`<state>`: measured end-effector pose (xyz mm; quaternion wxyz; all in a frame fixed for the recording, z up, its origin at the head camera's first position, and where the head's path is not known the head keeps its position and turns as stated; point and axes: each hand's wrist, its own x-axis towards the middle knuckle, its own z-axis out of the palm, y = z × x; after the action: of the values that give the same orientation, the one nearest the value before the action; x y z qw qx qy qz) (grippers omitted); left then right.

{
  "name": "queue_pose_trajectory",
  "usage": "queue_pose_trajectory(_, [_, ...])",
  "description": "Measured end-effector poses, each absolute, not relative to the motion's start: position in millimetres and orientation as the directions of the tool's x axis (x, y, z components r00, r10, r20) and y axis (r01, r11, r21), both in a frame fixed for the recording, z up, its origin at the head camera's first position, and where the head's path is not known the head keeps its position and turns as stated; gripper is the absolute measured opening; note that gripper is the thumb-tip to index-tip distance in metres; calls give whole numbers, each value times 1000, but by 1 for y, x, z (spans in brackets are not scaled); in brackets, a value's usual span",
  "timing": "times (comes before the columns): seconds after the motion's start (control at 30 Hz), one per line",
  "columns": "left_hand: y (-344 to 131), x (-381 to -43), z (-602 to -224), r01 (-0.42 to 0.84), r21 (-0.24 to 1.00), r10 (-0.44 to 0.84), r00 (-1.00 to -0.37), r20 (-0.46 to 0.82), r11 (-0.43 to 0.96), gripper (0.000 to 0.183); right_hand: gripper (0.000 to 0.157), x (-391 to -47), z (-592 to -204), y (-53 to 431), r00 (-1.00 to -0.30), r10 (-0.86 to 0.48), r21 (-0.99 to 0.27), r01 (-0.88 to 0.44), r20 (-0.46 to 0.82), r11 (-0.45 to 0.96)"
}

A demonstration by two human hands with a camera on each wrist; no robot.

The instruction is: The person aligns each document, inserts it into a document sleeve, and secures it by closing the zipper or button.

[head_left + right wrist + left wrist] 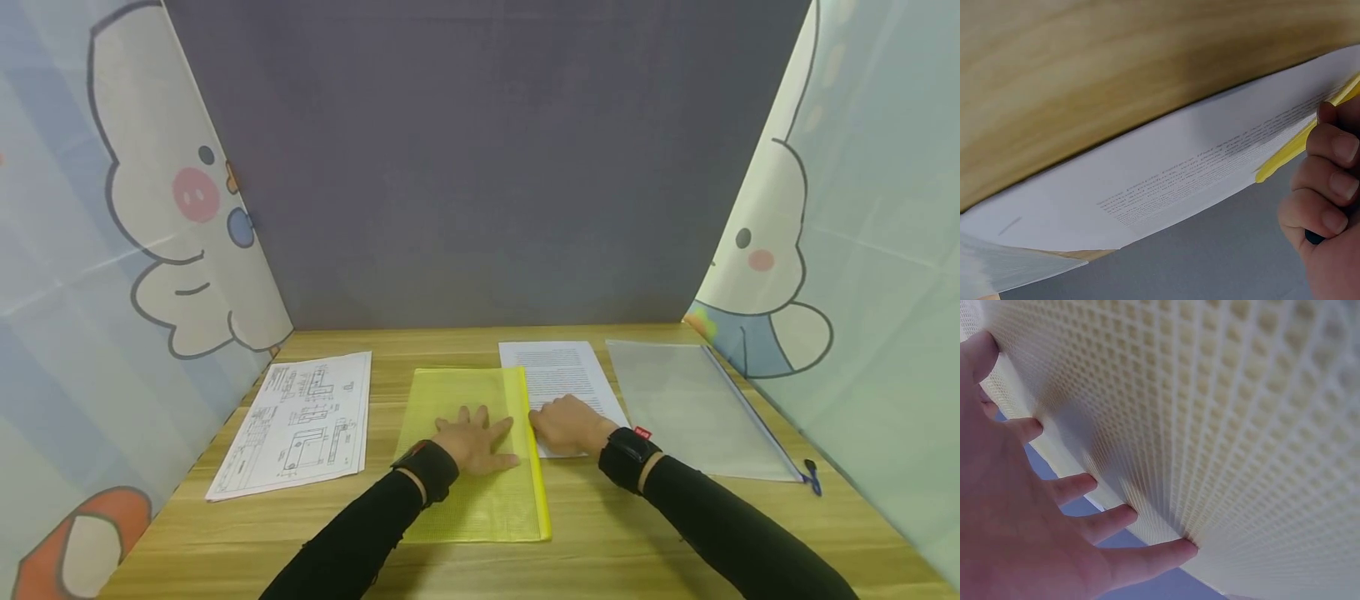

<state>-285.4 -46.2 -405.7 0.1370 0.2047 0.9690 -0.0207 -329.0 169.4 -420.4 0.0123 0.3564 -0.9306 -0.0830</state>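
While the left hand (pixel 472 446) is lying on the yellow pouch (pixel 480 500), its fingers spread apart and gripping nothing, the right hand (pixel 570 423) is curling its fingers together at the strip (pixel 538 483) along the right edge, and seems to be pinching it. The yellow pouch is lying flat near the middle of the table (pixel 225 542), its strip overlapping the page (pixel 566 383). As far as can be judged, the work is centring on that strip; whether it is being fastened or undone, I cannot tell. Both the page and the drawings (pixel 303 425) are lying outside the yellow pouch, so if they are meant to go in, that part is not yet done. Nor is either hand touching the clear pouch (pixel 693 408), which is lying just beside the page, a blue pull (pixel 812 477) sitting at its near right corner; any handling of it would be left too.

Wood grain is running across the table. Behind it a plain dark grey backdrop (pixel 487 167) is hanging, and pale curtains (pixel 45 250) with cartoon animals are closing in both sides.
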Motion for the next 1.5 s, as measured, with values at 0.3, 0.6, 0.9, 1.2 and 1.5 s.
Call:
queue_pose_trajectory(0.3, [-45,-286,-407,393,28,385,-881,-274,919,82,20,-334,-421,169,-760,-648,189,-644,-49,741])
queue_pose_trajectory(0.6, [-43,-287,-407,393,40,388,-880,-273,919,82,22,-342,-423,169,-780,-624,187,-621,-53,761])
queue_pose_trajectory(0.9, [-47,-285,-401,392,43,387,-876,-289,919,83,23,-344,-421,160,-800,-597,156,-597,-54,787])
queue_pose_trajectory(1.2, [-47,-287,-399,389,51,387,-876,-287,920,81,23,-345,-417,160,-800,-598,139,-597,-42,790])
queue_pose_trajectory(1.5, [-45,-289,-400,388,67,390,-873,-293,919,81,21,-351,-419,161,-813,-581,136,-580,-39,803])
